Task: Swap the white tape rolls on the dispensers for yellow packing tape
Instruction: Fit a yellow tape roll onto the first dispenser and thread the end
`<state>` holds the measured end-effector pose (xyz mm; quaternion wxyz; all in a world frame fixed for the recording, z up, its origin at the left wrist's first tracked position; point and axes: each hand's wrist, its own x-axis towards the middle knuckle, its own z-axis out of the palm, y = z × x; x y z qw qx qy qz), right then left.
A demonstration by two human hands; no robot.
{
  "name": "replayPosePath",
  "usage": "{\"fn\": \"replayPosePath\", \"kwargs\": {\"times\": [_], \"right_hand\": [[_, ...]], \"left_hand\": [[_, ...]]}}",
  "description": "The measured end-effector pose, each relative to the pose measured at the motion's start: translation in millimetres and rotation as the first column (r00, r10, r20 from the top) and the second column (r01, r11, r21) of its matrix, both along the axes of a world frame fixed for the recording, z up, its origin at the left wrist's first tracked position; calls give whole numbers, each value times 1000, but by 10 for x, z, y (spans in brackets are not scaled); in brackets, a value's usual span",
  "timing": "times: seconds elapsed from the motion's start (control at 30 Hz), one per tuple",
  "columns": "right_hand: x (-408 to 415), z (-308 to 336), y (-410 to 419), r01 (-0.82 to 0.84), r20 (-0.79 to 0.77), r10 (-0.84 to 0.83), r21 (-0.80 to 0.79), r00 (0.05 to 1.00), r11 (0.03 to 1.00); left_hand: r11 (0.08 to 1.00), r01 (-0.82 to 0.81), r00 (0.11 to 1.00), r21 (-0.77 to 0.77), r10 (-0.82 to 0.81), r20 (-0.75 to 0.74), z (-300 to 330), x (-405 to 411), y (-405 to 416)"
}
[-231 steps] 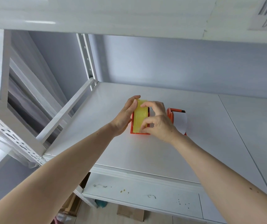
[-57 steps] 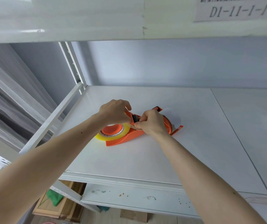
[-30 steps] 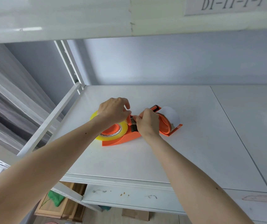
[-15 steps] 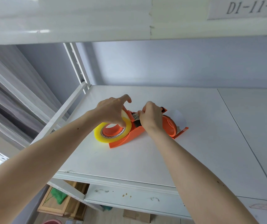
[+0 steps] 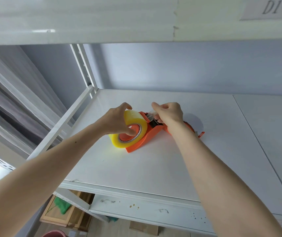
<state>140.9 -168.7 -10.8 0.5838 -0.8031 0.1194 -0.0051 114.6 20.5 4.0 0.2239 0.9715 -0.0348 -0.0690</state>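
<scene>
I have the yellow roll (image 5: 131, 129) seated on the hub of the orange dispenser (image 5: 141, 140), which lies on its side near the middle of the white shelf (image 5: 136, 170). My left hand (image 5: 118, 121) is curled round the roll, thumb on its near face by the core and fingers over the far rim, so it steadies roll and dispenser together. My right hand (image 5: 168, 114) pinches the free tape end (image 5: 151, 115) just right of the roll, above the black roller at the dispenser's mouth.

I judge the roll to be light but firm. Its wound body is stiff and its outer face glossy, so it could slip under a loose hold; holding it across the rim and core as now looks the sound way. The loose end is the delicate part: thin, limp and sticky on one side, likely to fold on itself or cling to my fingers. It should be held by its very tip and kept taut.

A second dispenser (image 5: 190, 128) lies behind my right wrist, largely hidden; I cannot tell what tape it carries.
</scene>
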Motion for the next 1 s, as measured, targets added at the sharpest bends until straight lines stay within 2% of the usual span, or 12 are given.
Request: {"fn": "replayPosePath", "kwargs": {"times": [0.13, 0.27, 0.43, 0.6, 0.77, 1.0], "right_hand": [[-27, -26, -22, -30, -39, 28, -49, 999, 998], [-13, -66, 38, -52, 71, 66, -193, 995, 980], [22, -111, 139, -130, 43, 145, -253, 988, 959], [60, -131, 129, -191, 55, 211, -250, 976, 949], [84, -98, 142, -213, 79, 240, -258, 968, 942], [163, -65, 167, -113, 121, 152, -282, 981, 953]], "left_hand": [[972, -107, 986, -211, 75, -150, 16, 42, 20], [937, -184, 953, -297, 97, -285, 50, 109, 72], [774, -370, 838, -514, 39, -544, 25, 158, 104], [759, -372, 842, -535, 33, -539, -36, 163, -51], [561, -435, 798, -704, -123, -590, -82, 79, -127], [427, -452, 802, -784, -192, -566, -211, 18, -143]]}}
